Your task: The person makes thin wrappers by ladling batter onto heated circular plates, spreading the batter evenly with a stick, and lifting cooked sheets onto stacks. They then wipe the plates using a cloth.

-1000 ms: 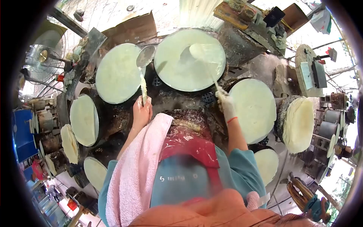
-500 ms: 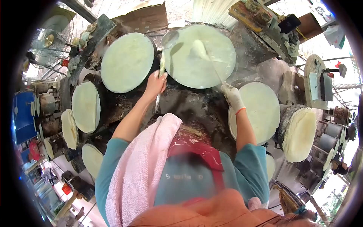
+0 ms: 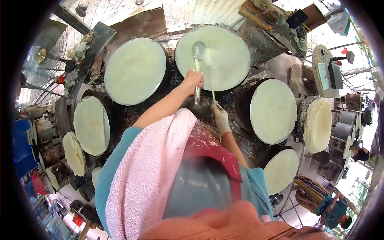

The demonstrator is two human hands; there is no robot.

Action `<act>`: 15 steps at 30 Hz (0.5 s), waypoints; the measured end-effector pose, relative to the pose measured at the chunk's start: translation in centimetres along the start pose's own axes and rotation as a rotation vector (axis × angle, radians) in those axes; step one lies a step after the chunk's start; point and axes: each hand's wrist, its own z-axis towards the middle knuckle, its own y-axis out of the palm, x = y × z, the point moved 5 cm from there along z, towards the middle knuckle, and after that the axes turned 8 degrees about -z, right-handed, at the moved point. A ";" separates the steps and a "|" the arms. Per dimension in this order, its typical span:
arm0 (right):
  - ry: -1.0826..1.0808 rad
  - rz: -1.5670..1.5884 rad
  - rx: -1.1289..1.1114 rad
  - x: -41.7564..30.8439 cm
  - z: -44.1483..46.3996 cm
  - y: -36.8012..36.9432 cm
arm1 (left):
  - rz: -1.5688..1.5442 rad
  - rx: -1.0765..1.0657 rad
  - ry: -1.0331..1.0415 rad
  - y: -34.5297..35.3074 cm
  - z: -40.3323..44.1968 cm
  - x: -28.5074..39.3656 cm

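Observation:
My left hand (image 3: 194, 80) is wrapped round the handle of a ladle (image 3: 199, 51), whose round grey head hangs over the round griddle at the back, which is covered by a pale batter sheet (image 3: 232, 48). In a whitish glove, my right hand (image 3: 220, 117) grips the thin stick of a batter spreader (image 3: 213, 84). Its pale, blurred head lies at the middle of the same sheet, just right of the ladle. Whether the ladle touches the batter I cannot tell.
Other pale round sheets lie on griddles at left (image 3: 136, 72), lower left (image 3: 91, 126), right (image 3: 274, 112) and lower right (image 3: 281, 172). Stacks of flat sheets stand at far left (image 3: 74, 154) and far right (image 3: 319, 125). A fan (image 3: 42, 55) is at upper left; another person (image 3: 334, 208) at lower right.
My left hand and the ladle have moved right, from the griddle's left edge to over its middle. My right hand has swung left and closer to me, the spreader's stick now nearly upright in view.

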 end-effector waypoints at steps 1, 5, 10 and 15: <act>0.048 0.005 -0.032 -1.2 -0.5 0.2 | -0.111 0.038 -0.004 0.1 -0.7 -0.8; -0.231 -0.044 0.129 -2.3 1.9 -3.4 | -0.356 0.060 -0.039 0.0 -0.9 -2.8; 0.063 -0.116 -0.181 -2.6 0.6 0.2 | -0.661 -0.044 -0.130 1.2 -1.1 -4.4; -0.061 -0.195 -0.091 -9.7 1.7 -7.5 | -0.912 -0.393 -0.087 -4.2 -7.0 -0.5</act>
